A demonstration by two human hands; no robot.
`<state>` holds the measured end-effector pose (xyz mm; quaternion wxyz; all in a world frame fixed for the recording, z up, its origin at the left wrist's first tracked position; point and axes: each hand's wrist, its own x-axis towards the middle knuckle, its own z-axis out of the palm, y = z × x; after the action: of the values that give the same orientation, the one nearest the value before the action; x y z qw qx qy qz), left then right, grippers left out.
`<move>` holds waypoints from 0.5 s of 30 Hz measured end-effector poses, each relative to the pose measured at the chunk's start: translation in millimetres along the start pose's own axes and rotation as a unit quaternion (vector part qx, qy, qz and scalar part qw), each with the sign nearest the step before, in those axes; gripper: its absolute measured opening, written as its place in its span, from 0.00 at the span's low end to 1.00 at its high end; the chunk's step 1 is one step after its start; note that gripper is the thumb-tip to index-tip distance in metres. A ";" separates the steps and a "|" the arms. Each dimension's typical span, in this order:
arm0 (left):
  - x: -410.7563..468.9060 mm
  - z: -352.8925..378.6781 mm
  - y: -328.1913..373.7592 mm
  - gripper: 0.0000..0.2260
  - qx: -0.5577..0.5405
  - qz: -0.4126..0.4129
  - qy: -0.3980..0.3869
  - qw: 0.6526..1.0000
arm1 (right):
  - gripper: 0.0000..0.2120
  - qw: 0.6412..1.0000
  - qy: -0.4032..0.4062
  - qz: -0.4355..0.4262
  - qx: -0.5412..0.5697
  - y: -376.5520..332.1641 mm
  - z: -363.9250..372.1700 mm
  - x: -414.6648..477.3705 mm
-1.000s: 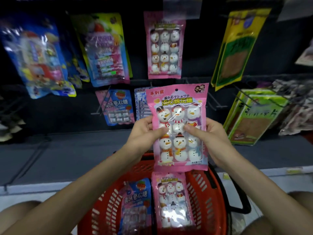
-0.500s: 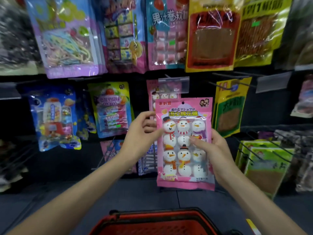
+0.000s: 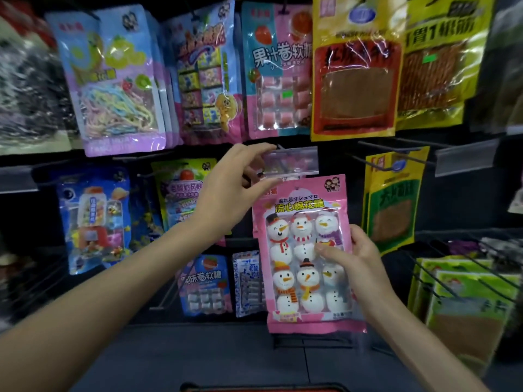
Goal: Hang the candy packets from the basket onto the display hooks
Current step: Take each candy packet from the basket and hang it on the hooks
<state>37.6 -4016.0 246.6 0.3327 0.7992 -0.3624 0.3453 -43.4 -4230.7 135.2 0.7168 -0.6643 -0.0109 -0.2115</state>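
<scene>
A pink snowman marshmallow packet [image 3: 304,278] is upright in front of the middle row of hooks. My right hand [image 3: 359,264] grips its right edge, thumb across the front. My left hand [image 3: 226,193] is raised to the clear price tag flap [image 3: 297,162] at the end of a hook just above the packet; index finger on top and thumb below pinch the flap's left end. The hook wire behind the flap is mostly hidden. The red basket [image 3: 263,388] shows only its rim at the bottom edge.
Hanging packets fill the rack: pastel candy strings [image 3: 119,89], a blue-pink chew pack [image 3: 280,75], a red-yellow snack [image 3: 356,72], green-yellow packs [image 3: 393,199]. Bare wire hooks [image 3: 452,267] jut out at lower right over green packs. A dark shelf ledge runs below.
My left hand let go of the packet and rose to the clear tag flap. The packet now sits in my right hand alone, nearer the hook. The view tilted up, so the basket dropped almost out of sight.
</scene>
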 end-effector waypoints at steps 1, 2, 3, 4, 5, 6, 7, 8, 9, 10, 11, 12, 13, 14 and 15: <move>1.7 -1.8 -0.2 0.24 0.013 0.005 -0.001 1.000 | 0.16 1.000 -0.006 -0.003 -0.005 -0.1 1.0 0.2; 2.9 -3.7 0.2 0.24 0.020 0.006 -0.002 1.000 | 0.16 1.000 -0.011 -0.009 -0.010 -0.6 2.4 0.1; 4.0 -4.9 0.3 0.22 0.012 -0.003 -0.004 1.000 | 0.16 1.000 -0.015 -0.017 -0.015 -1.2 4.2 0.0; 5.6 -6.0 0.4 0.19 -0.019 -0.024 -0.002 1.000 | 0.16 0.999 -0.019 -0.026 -0.018 -1.9 5.9 0.2; 7.5 -6.7 1.0 0.14 -0.069 -0.054 0.002 0.996 | 0.16 0.999 -0.021 -0.032 -0.017 -2.4 7.6 0.5; 9.2 -7.7 1.9 0.11 -0.116 -0.082 0.007 0.990 | 0.16 0.999 -0.020 -0.035 -0.012 -2.8 9.1 1.1; 11.1 -9.0 2.8 0.11 -0.145 -0.101 0.014 0.984 | 0.17 0.999 -0.020 -0.039 -0.005 -3.2 10.5 1.9; 13.0 -10.1 3.3 0.11 -0.152 -0.108 0.019 0.982 | 0.17 0.999 -0.019 -0.043 -0.001 -3.6 11.6 2.7; 14.9 -10.6 3.7 0.12 -0.153 -0.112 0.023 0.982 | 0.17 0.999 -0.019 -0.046 0.001 -3.8 12.6 3.9; 16.6 -11.3 4.9 0.11 -0.157 -0.114 0.026 0.981 | 0.17 0.999 -0.018 -0.047 0.006 -3.8 13.3 5.0; 18.6 -11.6 6.1 0.11 -0.168 -0.116 0.029 0.979 | 0.17 0.999 -0.017 -0.048 0.014 -3.8 14.1 6.4; 20.3 -11.6 8.0 0.09 -0.183 -0.118 0.032 0.975 | 0.16 0.998 -0.015 -0.049 0.019 -4.0 14.8 7.8; 21.7 -11.3 9.3 0.08 -0.197 -0.120 0.036 0.972 | 0.16 0.998 -0.014 -0.051 0.022 -4.0 15.7 9.4; 22.8 -10.8 10.7 0.08 -0.203 -0.122 0.039 0.971 | 0.16 0.998 -0.013 -0.052 0.021 -4.0 16.5 10.7; 23.4 -10.2 11.1 0.07 -0.203 -0.122 0.042 0.971 | 0.16 0.998 -0.013 -0.053 0.020 -3.9 17.7 11.7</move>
<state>37.1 -4021.9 273.9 0.5427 0.7376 -0.3108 0.2545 -29.3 -4217.3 144.5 0.7178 -0.6508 -0.0595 -0.2401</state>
